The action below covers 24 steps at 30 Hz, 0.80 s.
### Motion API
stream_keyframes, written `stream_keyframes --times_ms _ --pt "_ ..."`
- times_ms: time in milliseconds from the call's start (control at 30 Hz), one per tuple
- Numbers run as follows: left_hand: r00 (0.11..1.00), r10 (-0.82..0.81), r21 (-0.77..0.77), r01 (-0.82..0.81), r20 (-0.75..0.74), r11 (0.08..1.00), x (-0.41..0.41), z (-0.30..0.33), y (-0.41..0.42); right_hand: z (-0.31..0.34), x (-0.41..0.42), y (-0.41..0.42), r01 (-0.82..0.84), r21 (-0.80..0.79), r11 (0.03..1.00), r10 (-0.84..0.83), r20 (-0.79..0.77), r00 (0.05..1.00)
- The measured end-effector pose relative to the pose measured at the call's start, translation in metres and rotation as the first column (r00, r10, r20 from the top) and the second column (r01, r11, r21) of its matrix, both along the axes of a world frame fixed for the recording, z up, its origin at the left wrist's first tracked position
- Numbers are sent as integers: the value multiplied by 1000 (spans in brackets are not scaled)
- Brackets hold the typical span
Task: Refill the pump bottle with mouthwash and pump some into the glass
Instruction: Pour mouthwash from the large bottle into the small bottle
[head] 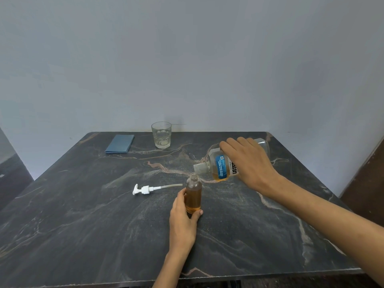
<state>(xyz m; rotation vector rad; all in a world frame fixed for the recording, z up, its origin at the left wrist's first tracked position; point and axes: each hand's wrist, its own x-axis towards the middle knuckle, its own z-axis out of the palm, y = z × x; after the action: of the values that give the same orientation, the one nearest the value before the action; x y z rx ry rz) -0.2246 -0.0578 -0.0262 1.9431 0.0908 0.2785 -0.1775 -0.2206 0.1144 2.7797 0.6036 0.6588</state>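
Observation:
A small clear pump bottle [193, 194] stands upright mid-table, uncapped and mostly full of amber liquid. My left hand [182, 221] grips its lower part. My right hand [249, 163] holds a large mouthwash bottle [220, 166] tilted on its side, its open neck just above and right of the small bottle's mouth. A little amber liquid sits in the big bottle's lower shoulder. The white pump head [145, 189] with its tube lies on the table to the left. A clear glass [161, 135] stands at the far edge.
A folded blue cloth [120, 144] lies at the back left of the dark marble table [83, 225]. A grey wall rises behind the table. A brown panel [369, 183] stands at the right edge.

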Motion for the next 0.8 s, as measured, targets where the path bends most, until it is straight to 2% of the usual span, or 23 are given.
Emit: stream_keyframes --times_ms 800 --pt "1000 0 13 0 -5 1000 0 0 0 0 0 0 -9 10 1000 9 -3 1000"
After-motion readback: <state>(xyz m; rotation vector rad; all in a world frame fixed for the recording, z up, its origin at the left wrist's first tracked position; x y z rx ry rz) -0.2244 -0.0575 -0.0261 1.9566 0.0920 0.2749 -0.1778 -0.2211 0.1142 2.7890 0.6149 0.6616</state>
